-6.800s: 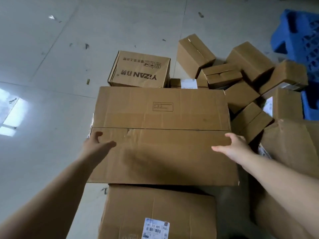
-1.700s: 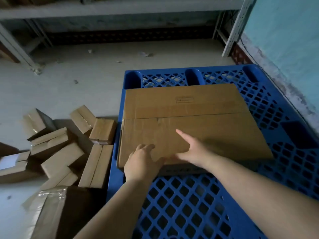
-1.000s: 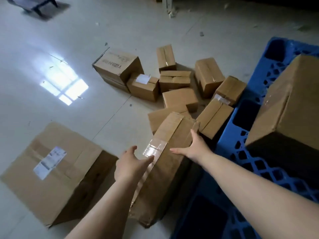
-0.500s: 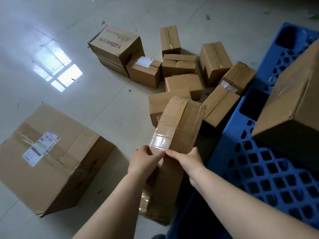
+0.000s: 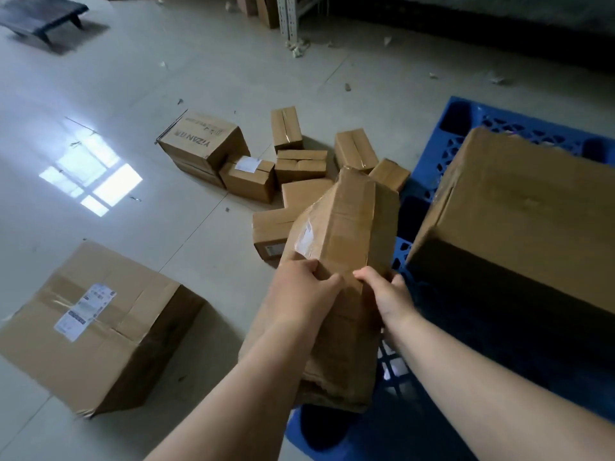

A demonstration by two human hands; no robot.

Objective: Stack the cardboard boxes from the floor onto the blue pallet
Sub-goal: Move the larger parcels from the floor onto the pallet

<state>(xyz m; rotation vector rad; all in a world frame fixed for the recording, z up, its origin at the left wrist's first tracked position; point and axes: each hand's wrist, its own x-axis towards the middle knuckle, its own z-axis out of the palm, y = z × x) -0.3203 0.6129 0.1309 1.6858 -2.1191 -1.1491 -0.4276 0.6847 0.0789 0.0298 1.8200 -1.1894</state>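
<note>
Two hands hold a long taped box (image 5: 342, 247) tilted in the air over the near left edge of the blue pallet (image 5: 429, 191): the left hand (image 5: 299, 294) and right hand (image 5: 387, 294) each have a curled grip on its near end. One big box (image 5: 525, 207) sits on the pallet. Small boxes (image 5: 299, 164) and a large labelled box (image 5: 96, 324) lie on the floor (image 5: 100, 207).

Single head-worn view, wide-angle, looking forward and steeply down from standing height over the near-left corner of the blue pallet (image 5: 429, 181); floor (image 5: 139, 81) stretches left and beyond it.
</note>
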